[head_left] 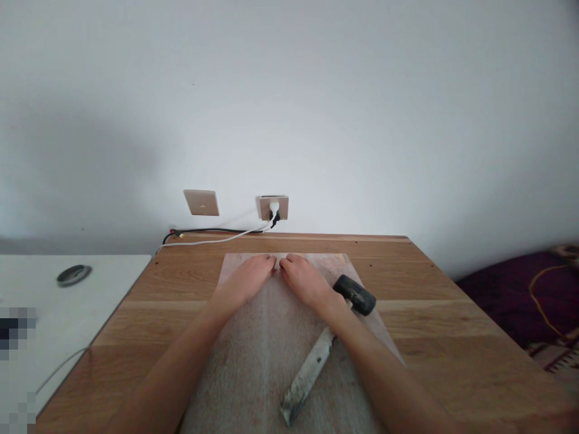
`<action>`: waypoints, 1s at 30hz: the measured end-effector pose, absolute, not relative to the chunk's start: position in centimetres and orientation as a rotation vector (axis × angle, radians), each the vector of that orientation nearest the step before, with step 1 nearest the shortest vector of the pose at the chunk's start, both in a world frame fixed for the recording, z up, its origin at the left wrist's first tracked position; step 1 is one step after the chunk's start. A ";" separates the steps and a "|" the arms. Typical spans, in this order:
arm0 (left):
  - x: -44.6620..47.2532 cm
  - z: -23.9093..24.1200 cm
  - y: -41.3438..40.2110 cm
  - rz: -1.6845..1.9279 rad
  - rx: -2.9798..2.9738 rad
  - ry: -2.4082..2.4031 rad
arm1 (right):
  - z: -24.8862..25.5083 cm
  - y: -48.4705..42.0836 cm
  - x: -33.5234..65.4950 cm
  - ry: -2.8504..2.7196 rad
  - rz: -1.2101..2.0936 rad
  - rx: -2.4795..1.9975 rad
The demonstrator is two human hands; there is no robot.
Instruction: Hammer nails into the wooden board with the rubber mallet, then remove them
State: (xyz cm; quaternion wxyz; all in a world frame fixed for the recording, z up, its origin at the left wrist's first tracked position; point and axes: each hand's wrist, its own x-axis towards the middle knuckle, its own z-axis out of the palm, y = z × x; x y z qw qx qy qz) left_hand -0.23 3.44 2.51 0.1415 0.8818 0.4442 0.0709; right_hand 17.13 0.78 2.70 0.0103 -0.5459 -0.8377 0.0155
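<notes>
My left hand (248,278) and my right hand (306,278) lie side by side near the far edge of a pale translucent sheet (266,355) spread on a wooden table (434,325). The fingertips of both hands meet and pinch something small and white that I cannot make out. A hammer (323,352) with a black head and a worn, paint-stained handle lies on the sheet under my right forearm, its head just right of my right wrist.
A white table (67,301) with a round dark lid (73,275) and a cable stands to the left. Wall sockets (274,207) with a white plug and cables sit behind the wooden table. A dark purple cloth (511,301) lies at the right.
</notes>
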 end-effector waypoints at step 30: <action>0.6 0.9 3.7 0.376 2.355 1.386 | 3.2 0.9 18.1 -2.564 -0.023 -1.549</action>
